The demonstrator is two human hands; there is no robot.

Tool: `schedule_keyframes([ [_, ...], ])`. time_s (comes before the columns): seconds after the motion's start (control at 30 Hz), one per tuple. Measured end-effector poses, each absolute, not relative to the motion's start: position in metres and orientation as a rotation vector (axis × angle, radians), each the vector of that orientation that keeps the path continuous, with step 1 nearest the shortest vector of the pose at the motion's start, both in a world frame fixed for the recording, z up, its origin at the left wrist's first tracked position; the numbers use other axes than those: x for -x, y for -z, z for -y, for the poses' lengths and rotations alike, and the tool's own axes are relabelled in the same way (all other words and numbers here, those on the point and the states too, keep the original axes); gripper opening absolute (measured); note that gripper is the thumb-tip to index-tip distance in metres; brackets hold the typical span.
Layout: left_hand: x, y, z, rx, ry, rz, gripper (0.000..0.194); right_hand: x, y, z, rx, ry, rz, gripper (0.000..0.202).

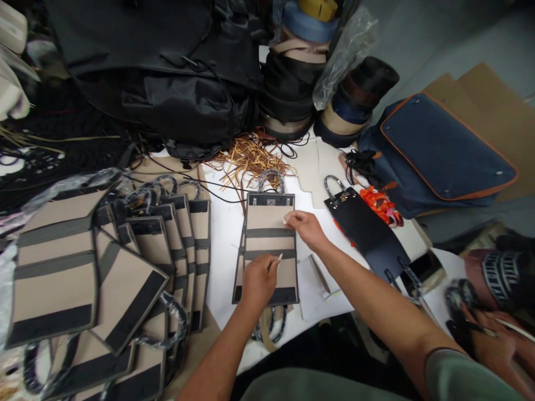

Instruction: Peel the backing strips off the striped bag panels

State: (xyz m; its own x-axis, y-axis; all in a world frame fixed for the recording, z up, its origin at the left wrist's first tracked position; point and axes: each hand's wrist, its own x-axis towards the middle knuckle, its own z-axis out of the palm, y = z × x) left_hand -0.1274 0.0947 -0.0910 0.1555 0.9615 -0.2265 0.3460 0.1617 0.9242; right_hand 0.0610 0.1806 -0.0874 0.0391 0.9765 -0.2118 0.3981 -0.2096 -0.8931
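Observation:
A flat beige panel with dark grey edging (270, 243) lies unfolded on the white work surface, a plastic-wrapped handle at its top and another below. Over its lower section is my left hand (259, 278), its fingers closed round something small with a pale tip. My right hand (307, 227) pinches a small whitish piece (286, 219) at the panel's upper right edge. What exactly the two small items are is too small to tell. The hands are apart from each other.
Similar beige panels (54, 267) are piled at the left. A black bag piece (370, 231) lies at the right, near orange scraps (378, 205) and a blue bag (447, 145). Strap rolls (288, 83) and brown laces (248, 159) stand behind. Another person's hands (493, 340) show at the lower right.

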Motion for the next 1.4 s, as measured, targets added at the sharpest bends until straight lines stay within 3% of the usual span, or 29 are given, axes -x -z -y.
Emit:
schedule_keyframes([
  [0.2, 0.132, 0.133, -0.078, -1.065, -0.668, -1.442, 0.019, -0.088, 0.120, -0.230, 1.855, -0.714, 1.505, 0.025],
  [0.4, 0.144, 0.158, -0.070, -0.900, -0.635, -1.378, 0.019, -0.085, 0.143, -0.232, 1.943, -0.546, 1.540, 0.021],
  [0.63, 0.145, 0.165, -0.066, -0.722, -0.645, -1.356, 0.043, -0.088, 0.159, -0.241, 1.933, -0.642, 1.206, 0.034],
  [0.77, 0.142, 0.155, -0.067, -0.621, -0.678, -1.309, 0.042, -0.098, 0.161, -0.256, 1.887, -0.799, 1.190, 0.032],
  [1.0, 0.140, 0.113, -0.059, -0.681, -0.769, -1.302, 0.036, -0.090, 0.114, -0.232, 1.894, -0.708, 1.173, 0.038],
  [1.07, 0.141, 0.101, -0.059, -0.758, -0.764, -1.332, 0.034, -0.076, 0.091, -0.199, 1.736, -0.847, 1.363, 0.037],
  [1.2, 0.143, 0.082, -0.064, -1.023, -0.772, -1.415, 0.032, -0.046, 0.054, -0.131, 1.346, -1.258, 1.905, 0.023],
  [1.4, 0.142, 0.074, -0.064, -1.335, -0.735, -1.451, 0.027, -0.039, 0.026, -0.109, 1.457, -1.144, 2.192, 0.007],
])
